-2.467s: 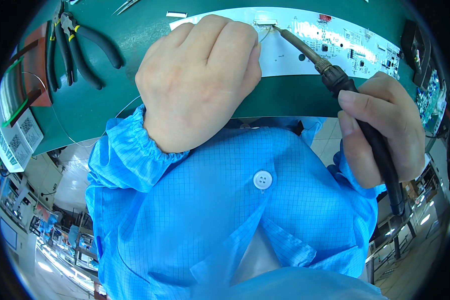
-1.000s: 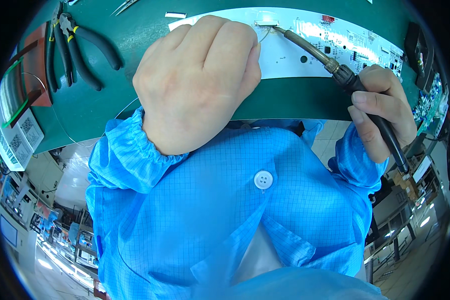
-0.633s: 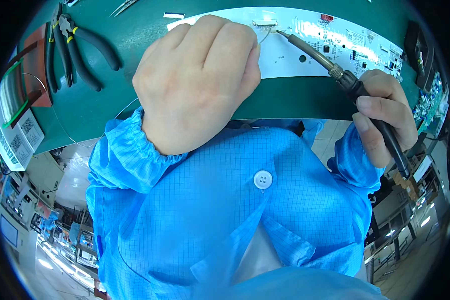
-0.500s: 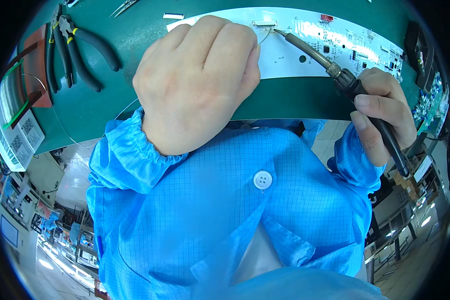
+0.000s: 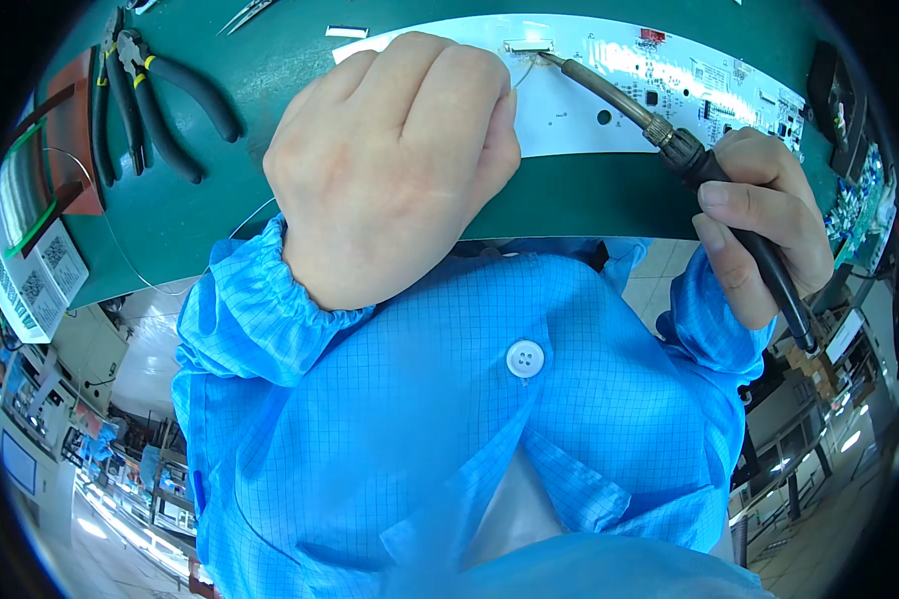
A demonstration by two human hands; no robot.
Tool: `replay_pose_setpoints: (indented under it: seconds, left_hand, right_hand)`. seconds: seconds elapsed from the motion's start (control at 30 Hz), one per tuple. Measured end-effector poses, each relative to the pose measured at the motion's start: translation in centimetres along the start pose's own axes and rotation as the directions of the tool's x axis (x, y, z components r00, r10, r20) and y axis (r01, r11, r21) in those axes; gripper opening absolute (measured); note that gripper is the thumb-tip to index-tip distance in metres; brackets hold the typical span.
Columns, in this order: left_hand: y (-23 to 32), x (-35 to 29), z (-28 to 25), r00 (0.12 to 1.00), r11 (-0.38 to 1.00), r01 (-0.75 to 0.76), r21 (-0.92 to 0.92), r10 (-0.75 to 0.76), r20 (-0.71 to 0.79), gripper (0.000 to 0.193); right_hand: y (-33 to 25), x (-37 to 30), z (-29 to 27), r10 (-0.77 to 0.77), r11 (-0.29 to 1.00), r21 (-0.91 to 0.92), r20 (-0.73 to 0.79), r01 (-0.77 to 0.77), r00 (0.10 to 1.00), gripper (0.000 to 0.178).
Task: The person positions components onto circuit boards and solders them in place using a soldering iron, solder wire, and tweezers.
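Note:
My right hand [image 5: 769, 215] grips a soldering iron [image 5: 624, 106] by its black handle, pen-like. The iron's tip meets the near edge of a long white connector [image 5: 527, 46] on a white circuit board [image 5: 559, 130]. Closed over the board's left part, my left hand [image 5: 395, 165] pinches a thin solder wire [image 5: 524, 76]; the wire's end reaches out past the fingers to the iron's tip. The fingertips of this hand are hidden beneath its back. More of the same thin wire runs from a spool [image 5: 32, 190] at the far left toward my left sleeve.
Two pairs of black-handled pliers [image 5: 165, 110] lie on the green mat [image 5: 240, 60], left of my left hand. Tweezers [image 5: 245, 15] and a small white loose part [image 5: 347, 32] lie farther back. At the right edge stand a black holder [image 5: 839, 115] and a heap of small parts [image 5: 859, 215].
The iron has shifted slightly up and left, so its tip is now closer against the connector's edge. My left hand has barely moved.

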State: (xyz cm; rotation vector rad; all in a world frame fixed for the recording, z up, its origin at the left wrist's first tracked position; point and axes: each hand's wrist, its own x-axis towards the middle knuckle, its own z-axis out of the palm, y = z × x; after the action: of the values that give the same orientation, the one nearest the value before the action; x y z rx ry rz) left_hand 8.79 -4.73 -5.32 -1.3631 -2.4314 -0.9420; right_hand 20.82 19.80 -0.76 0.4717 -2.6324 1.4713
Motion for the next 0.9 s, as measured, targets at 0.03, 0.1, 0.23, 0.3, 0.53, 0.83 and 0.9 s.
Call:
replay_pose_setpoints:
  seconds: [0.03,0.1,0.23,0.3,0.53,0.83,0.9]
  left_hand:
    - [0.0,0.0,0.0,1.000,1.000,0.001,-0.004,-0.001,-0.005,0.016]
    - [-0.1,0.0,0.1,1.000,1.000,-0.001,0.015,0.001,0.007,0.016]
    - [-0.1,0.0,0.2,0.999,1.000,-0.019,0.013,0.020,-0.027,0.015]
    - [0.0,-0.1,0.0,1.000,1.000,0.017,0.016,-0.018,0.024,0.015]
    - [0.0,0.0,0.0,1.000,1.000,-0.008,-0.004,0.008,0.004,0.014]
    - [0.0,-0.1,-0.1,1.000,1.000,-0.010,-0.026,0.009,-0.021,0.014]
    - [-0.1,-0.1,-0.2,1.000,0.999,-0.008,-0.038,0.008,-0.014,0.014]
  right_hand:
    - [0.0,0.1,0.0,-0.016,1.000,-0.012,-0.001,0.016,1.000,0.036]
    - [-0.1,0.3,-0.1,-0.031,0.999,-0.026,-0.002,0.031,1.000,0.037]
    - [-0.3,0.6,-0.5,-0.020,0.999,-0.043,0.044,0.022,0.999,0.037]
    - [-0.3,0.7,-0.8,-0.019,0.998,-0.054,0.052,0.022,0.998,0.036]
    - [-0.7,0.0,-1.5,0.039,0.999,0.016,0.040,-0.039,0.998,0.031]
    - [0.9,-4.6,-2.3,0.019,0.999,0.038,-0.457,-0.002,0.889,0.029]
    - [1.4,-6.4,-2.3,0.078,0.996,0.028,-0.736,-0.085,0.672,0.030]
